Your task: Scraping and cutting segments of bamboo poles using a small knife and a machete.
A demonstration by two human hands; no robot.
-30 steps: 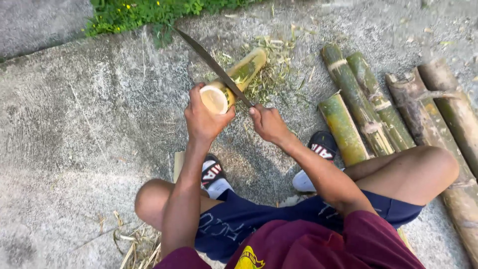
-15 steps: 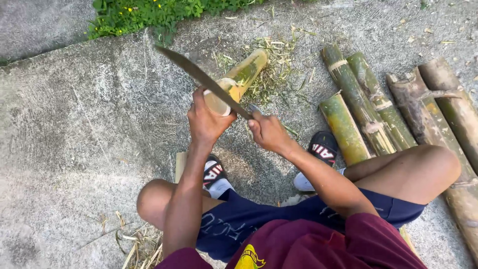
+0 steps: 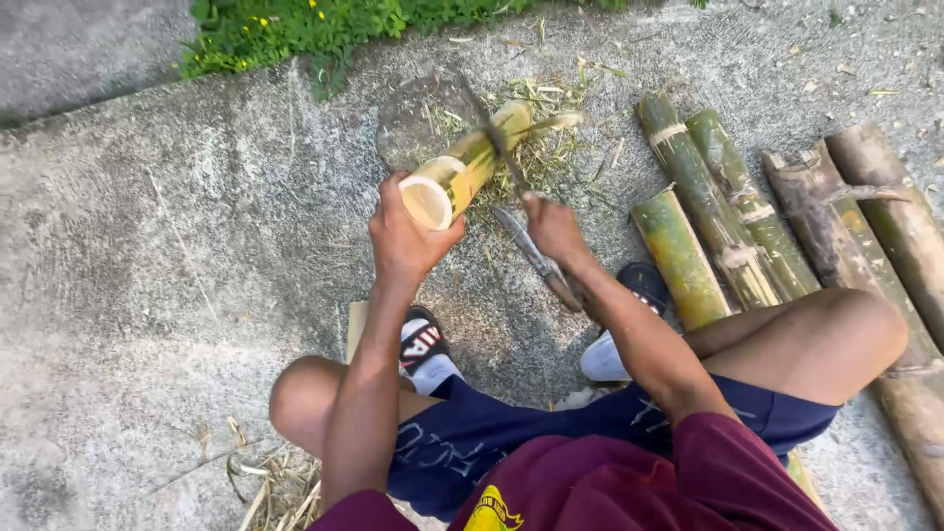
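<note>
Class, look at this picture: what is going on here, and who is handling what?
A person sits low on rough concrete ground. The left hand steadies a short, hollow, yellow-green bamboo section by its open cut end, tilted away from the body. The right hand holds a long dark blade, blurred in mid-swing against the section. Dry shavings lie around its far end. Several longer green and brown bamboo poles lie side by side to the right.

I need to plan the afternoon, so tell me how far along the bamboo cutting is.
Done: shavings litter the concrete past the piece, so some trimming has happened. In hand: the left hand grips the open end of a bamboo piece propped on the ground, while the right hand swings a long knife, blurred, against it. Left: a row of bamboo logs lies beside the right leg, apparently uncut.
</note>
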